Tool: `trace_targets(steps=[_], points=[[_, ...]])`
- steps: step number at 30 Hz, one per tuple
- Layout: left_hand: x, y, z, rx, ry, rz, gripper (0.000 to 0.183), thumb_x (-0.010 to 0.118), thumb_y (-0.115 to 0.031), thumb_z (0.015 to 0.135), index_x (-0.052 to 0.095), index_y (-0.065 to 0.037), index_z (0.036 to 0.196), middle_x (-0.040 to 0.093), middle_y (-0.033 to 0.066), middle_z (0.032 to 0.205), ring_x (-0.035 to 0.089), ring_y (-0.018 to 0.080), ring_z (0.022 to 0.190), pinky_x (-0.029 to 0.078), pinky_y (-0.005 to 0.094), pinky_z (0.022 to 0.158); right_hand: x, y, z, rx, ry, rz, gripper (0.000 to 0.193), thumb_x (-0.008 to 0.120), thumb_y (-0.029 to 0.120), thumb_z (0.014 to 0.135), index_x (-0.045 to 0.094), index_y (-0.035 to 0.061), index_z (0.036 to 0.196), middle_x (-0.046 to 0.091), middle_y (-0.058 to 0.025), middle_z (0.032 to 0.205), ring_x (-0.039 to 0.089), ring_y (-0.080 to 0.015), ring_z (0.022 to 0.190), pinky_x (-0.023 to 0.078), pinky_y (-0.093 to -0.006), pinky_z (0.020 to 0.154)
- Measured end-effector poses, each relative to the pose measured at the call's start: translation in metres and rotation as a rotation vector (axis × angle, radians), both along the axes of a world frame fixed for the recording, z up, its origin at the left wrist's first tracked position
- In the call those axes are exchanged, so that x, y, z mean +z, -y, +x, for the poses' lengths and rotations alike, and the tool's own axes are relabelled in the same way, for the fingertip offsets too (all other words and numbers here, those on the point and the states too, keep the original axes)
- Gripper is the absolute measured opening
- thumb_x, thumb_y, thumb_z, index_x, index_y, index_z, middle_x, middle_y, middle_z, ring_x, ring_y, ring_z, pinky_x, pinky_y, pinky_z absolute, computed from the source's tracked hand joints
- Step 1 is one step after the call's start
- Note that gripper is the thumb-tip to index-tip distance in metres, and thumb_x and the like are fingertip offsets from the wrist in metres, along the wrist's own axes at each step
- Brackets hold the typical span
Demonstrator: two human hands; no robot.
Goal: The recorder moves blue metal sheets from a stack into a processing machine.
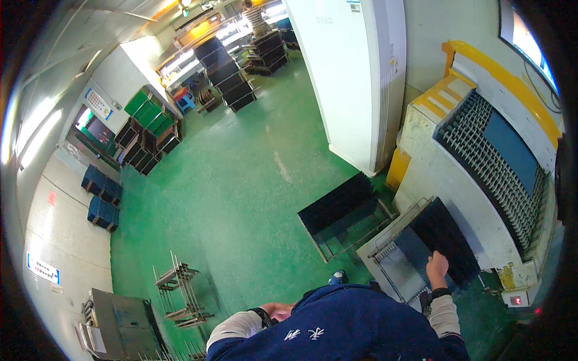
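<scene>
Fingers of the right hand (438, 269) curled, those of the left hand (277, 310) hidden, grasp of either indeterminable; roller machine (490, 162), right; rack (368, 248) with dark panels (453, 231), lower right, beneath the right hand; blue panel (414, 243), beside these

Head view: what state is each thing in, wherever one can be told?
Right hand: curled, by the near rack's panels; grip unclear
Left hand: at the waist, partly hidden
Near rack: partly filled
Floor rack: holding dark panels
Blue sheet: resting on rollers
Rollers: motion unclear
Wall screen: lit
Ceiling lamps: lit
</scene>
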State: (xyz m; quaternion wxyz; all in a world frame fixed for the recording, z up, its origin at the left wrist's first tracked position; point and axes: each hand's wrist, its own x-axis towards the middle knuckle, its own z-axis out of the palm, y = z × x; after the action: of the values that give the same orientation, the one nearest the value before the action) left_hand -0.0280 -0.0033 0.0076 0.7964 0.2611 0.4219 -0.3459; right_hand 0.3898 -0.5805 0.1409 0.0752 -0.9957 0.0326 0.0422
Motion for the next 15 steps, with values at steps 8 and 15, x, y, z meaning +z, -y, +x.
trace_targets(steps=[8,15], points=[[0.015,0.004,0.018,-0.203,0.119,0.141,0.034,0.053,-0.012,0.092,0.063,-0.004,0.123,0.069,0.0106,0.112,0.068,0.0215,0.094,0.054,0.0367,0.086,0.022,0.000,0.006,0.031,-0.126,0.009,0.021,0.070,0.017,0.080,0.067,0.0031,0.096,0.068,-0.0217,0.092,0.065,-0.0395,0.091,0.051,-0.0488,0.079],[0.046,0.025,0.058,-0.399,0.218,0.267,0.033,0.050,-0.013,0.094,0.063,-0.004,0.123,0.070,0.0103,0.111,0.068,0.0209,0.093,0.055,0.0364,0.084,0.079,0.005,0.008,0.101,0.007,0.037,0.020,0.071,0.018,0.080,0.066,0.0032,0.093,0.067,-0.0209,0.089,0.064,-0.0398,0.089,0.049,-0.0489,0.076]])
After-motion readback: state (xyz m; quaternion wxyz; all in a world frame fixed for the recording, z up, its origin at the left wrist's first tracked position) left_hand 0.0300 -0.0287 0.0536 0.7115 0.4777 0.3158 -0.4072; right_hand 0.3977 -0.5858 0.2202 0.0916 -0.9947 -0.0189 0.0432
